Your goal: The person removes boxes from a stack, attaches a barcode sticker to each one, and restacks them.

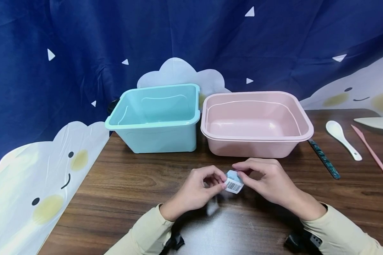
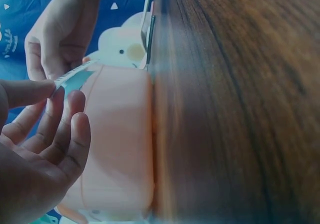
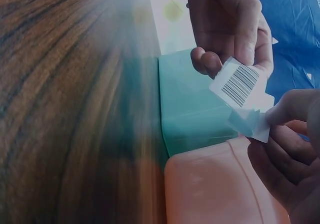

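Observation:
A small white and pale blue barcode label (image 1: pixel 234 182) is held between both hands above the wooden table. My left hand (image 1: pixel 198 188) pinches its left edge between thumb and fingertips. On the opposite side, my right hand (image 1: pixel 271 181) pinches it by the upper right edge. The right wrist view shows black bars on the white part of the label (image 3: pixel 241 86) and a bluish, folded-looking part near the right thumb. Seen from the left wrist, the label (image 2: pixel 75 76) is nearly edge-on, and the left hand's other fingers curl loosely below it.
Behind the hands stand a turquoise bin (image 1: pixel 162 138) and a pink basin (image 1: pixel 249 147), side by side. To the right lie a dark patterned utensil handle (image 1: pixel 325 159), a white spoon (image 1: pixel 343 140), a pink knife (image 1: pixel 371 150) and a whitish flat blade (image 1: pixel 376 123). A blue curtain (image 1: pixel 191 32) hangs behind.

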Motion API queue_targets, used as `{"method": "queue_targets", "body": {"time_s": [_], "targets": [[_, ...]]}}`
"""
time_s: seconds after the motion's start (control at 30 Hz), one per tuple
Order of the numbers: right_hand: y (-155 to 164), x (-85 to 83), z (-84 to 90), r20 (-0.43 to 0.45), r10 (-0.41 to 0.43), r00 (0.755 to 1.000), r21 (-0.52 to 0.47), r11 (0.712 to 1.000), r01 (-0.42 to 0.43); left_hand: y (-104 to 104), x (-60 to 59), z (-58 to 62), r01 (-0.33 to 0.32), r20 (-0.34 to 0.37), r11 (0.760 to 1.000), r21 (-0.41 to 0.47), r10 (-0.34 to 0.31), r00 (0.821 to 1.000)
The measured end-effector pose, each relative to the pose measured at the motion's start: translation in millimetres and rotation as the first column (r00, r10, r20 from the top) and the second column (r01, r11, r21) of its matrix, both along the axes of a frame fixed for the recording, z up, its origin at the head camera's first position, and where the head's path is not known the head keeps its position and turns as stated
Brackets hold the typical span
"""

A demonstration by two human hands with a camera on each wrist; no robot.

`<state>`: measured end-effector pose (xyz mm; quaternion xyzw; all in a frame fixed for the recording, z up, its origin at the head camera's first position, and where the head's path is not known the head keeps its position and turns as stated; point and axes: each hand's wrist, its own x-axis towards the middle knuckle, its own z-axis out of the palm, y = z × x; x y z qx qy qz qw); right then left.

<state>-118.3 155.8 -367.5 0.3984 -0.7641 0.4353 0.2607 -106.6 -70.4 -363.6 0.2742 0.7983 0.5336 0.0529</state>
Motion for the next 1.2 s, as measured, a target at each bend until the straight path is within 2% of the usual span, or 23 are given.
{"method": "queue_targets", "body": {"time_s": [0.5,0.67,0.93,1.1,1.2], "targets": [[16,-8.9,13.1,-0.057,-0.086,0.995,-0.019,0.996,0.085,0,-1.4,-0.7,-0.003,0.008,1.000,0.008,0.003,1.000],[20,-9.7,18.0,-0.055,-0.129,0.990,-0.026,0.991,0.128,-1,-2.6,-3.2,-0.003,0.038,1.000,-0.009,0.003,0.999],[21,-7.9,22.2,-0.044,-0.144,0.989,-0.031,0.989,0.143,-2,-4.5,-6.6,0.016,0.114,0.990,-0.139,0.000,0.993],[20,-4.5,25.0,-0.022,-0.155,0.988,-0.008,0.988,0.155,-2,-6.1,-9.0,0.025,0.156,0.972,-0.235,0.012,0.988],[20,-3.4,25.7,-0.011,-0.148,0.989,-0.003,0.989,0.148,-3,-6.3,-8.8,0.015,0.170,0.951,-0.307,0.040,0.985]]}}
